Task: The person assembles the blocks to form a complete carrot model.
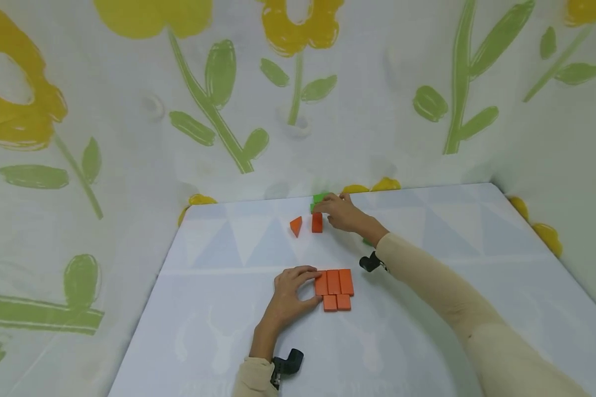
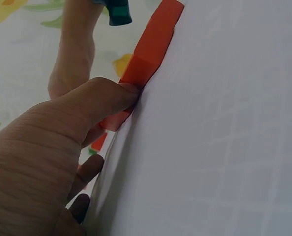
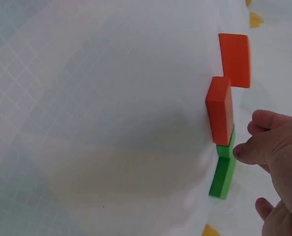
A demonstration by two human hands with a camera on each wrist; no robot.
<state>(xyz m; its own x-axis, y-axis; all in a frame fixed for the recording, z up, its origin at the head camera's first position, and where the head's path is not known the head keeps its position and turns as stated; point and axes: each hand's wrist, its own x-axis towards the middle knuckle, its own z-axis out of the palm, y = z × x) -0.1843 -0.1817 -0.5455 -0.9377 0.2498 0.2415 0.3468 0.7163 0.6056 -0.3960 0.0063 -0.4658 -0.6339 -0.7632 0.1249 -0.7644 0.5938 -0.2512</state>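
Note:
A flat group of orange blocks lies on the table, three longer ones above two small square ones. My left hand pinches the leftmost long block between thumb and index finger; in the left wrist view its thumb presses the block's end. Farther back, my right hand hovers over the green blocks, fingers loosely bent and holding nothing visible. Just in front of the green blocks is an upright-looking orange block. Left of that lies an orange triangular block.
Part of a small green piece shows beside the right forearm. The white-and-blue patterned table ends at a flower-printed cloth wall at the back and sides. Each wrist wears a black camera mount.

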